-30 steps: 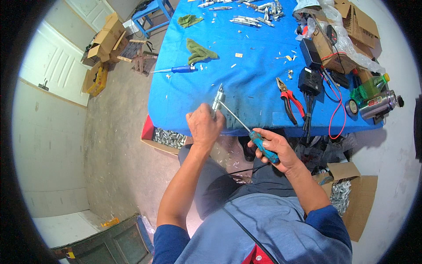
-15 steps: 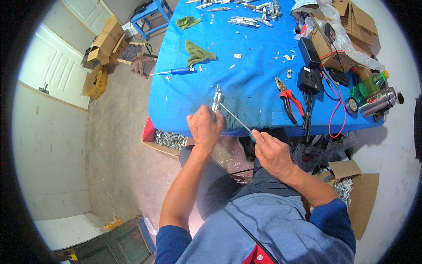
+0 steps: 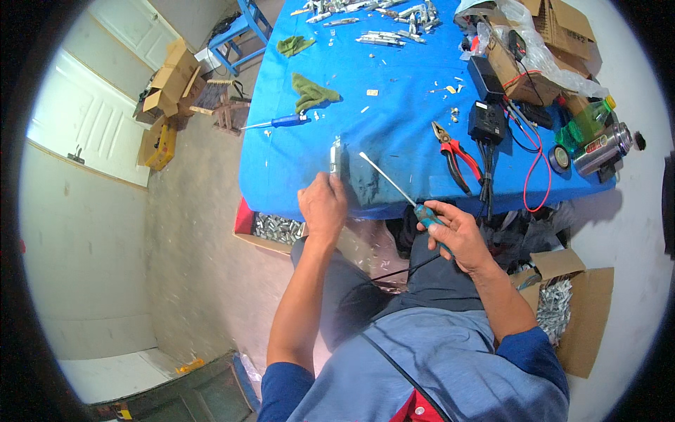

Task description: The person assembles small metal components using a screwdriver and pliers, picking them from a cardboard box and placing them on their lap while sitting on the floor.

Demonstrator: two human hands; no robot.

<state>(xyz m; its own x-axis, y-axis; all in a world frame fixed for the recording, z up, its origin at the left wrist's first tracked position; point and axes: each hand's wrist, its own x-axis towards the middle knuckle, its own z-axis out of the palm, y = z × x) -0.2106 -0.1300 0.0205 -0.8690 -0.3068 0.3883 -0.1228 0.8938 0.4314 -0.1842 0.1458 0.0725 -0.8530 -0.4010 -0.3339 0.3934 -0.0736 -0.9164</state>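
Here, right hand [image 3: 455, 232] angles screwdriver [image 3: 394, 186] toward left hand's [image 3: 323, 205] bracket [image 3: 336, 156].

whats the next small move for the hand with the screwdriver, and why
Probably swing the screwdriver tip left onto the small metal part. The left hand steadies that part on the blue table near its front edge, while the right hand grips the teal handle and the tip hangs off to the part's right, not touching it.

Table [image 3: 394, 105] fills upper centre of frame; pliers [image 3: 453, 156] right of centre on it, screwdriver [image 3: 281, 122] near its left edge, 2 cloths [image 3: 313, 91] above; cartons [image 3: 169, 91] upper left.
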